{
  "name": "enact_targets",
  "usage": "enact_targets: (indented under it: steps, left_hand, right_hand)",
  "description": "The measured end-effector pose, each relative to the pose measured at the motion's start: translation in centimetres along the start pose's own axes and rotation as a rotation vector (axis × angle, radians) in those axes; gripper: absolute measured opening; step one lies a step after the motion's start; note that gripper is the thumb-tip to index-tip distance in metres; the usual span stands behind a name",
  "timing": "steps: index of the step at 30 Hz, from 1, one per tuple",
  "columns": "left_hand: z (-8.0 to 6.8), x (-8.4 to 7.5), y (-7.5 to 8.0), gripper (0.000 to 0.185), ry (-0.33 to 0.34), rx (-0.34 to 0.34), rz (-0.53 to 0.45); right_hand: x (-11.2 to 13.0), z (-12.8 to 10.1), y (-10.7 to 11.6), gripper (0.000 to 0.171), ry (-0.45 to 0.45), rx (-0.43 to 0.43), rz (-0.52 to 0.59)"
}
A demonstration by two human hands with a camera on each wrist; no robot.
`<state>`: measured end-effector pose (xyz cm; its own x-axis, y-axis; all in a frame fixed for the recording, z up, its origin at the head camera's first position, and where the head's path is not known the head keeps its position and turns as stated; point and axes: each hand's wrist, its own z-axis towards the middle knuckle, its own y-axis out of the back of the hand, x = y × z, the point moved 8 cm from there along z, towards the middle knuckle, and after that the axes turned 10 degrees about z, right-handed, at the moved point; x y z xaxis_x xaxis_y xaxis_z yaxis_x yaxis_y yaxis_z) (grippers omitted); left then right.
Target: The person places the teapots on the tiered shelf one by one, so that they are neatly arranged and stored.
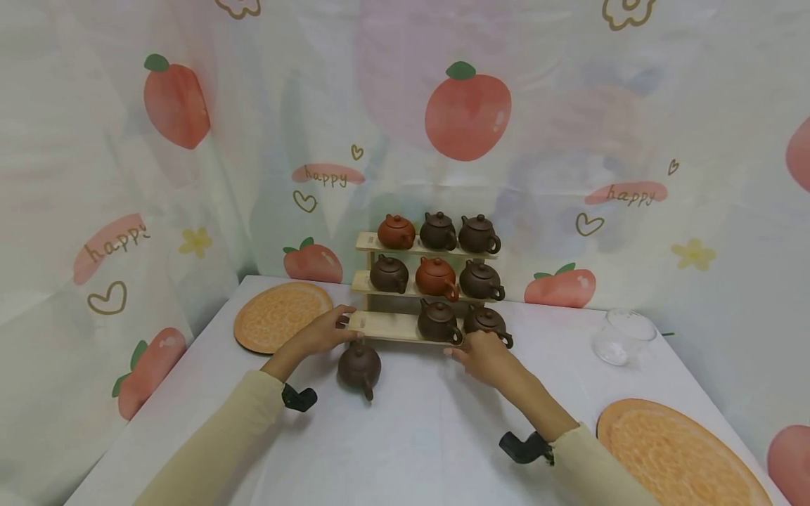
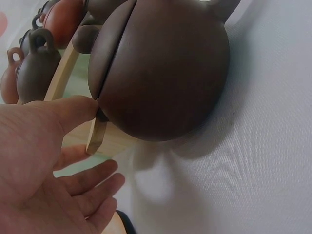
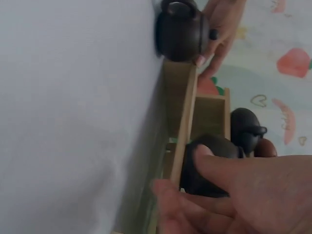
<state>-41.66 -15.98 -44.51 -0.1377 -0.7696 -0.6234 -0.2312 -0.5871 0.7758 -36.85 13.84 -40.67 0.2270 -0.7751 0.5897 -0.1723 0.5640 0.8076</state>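
Observation:
A three-tier wooden display rack [image 1: 387,325] stands at the back of the table, with small lidded teapots on every tier. My left hand [image 1: 325,332] pinches the left end of its lowest board between thumb and index finger, the other fingers loosely extended. At the right end of that board, my right hand [image 1: 490,360] grips the front edge beside a dark teapot [image 1: 486,322], its thumb overlapping a dark teapot [image 3: 219,146] in the right wrist view. A dark brown teapot [image 1: 358,369] sits on the table before the rack's left end, close by my left thumb [image 2: 78,109].
Two reddish teapots [image 1: 435,277] are among the dark ones. A round orange-patterned mat [image 1: 278,316] lies back left, another mat [image 1: 677,457] front right. A clear glass vessel [image 1: 623,339] stands at the right. Printed cloth [image 1: 544,126] hangs behind the table.

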Motion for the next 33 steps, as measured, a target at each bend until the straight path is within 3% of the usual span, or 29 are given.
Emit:
enact_targets:
  steps: [3, 6, 13, 18, 22, 27, 33]
  left_hand:
    - [0.0, -0.1, -0.1, 0.073, 0.003, 0.002, 0.006]
    - [-0.1, 0.0, 0.0, 0.073, 0.009, 0.003, 0.008]
    - [-0.1, -0.1, 0.1, 0.074, 0.002, 0.009, 0.011]
    - [-0.1, -0.2, 0.2, 0.072, -0.032, 0.0, 0.001]
    - [-0.1, -0.3, 0.2, 0.071, -0.057, -0.006, -0.003]
    - [-0.1, -0.3, 0.2, 0.07, -0.06, -0.007, -0.002]
    - [-0.2, -0.3, 0.2, 0.07, -0.054, -0.004, -0.005]
  right_hand:
    - [-0.6, -0.6, -0.8, 0.039, -0.074, 0.113, 0.004]
    - [-0.2, -0.9, -2.2, 0.038, -0.068, 0.178, -0.004]
    - [3.8, -1.1, -6.1, 0.041, 0.073, 0.238, 0.054]
    - [7.7, -1.1, -8.8, 0.044, 0.197, 0.24, 0.123]
    - [9.7, -0.8, -10.5, 0.053, 0.236, 0.206, 0.102]
    - [10.5, -0.4, -11.5, 0.061, 0.214, 0.154, 0.048]
    - [10.4, -0.4, -11.2, 0.046, 0.203, 0.15, -0.012]
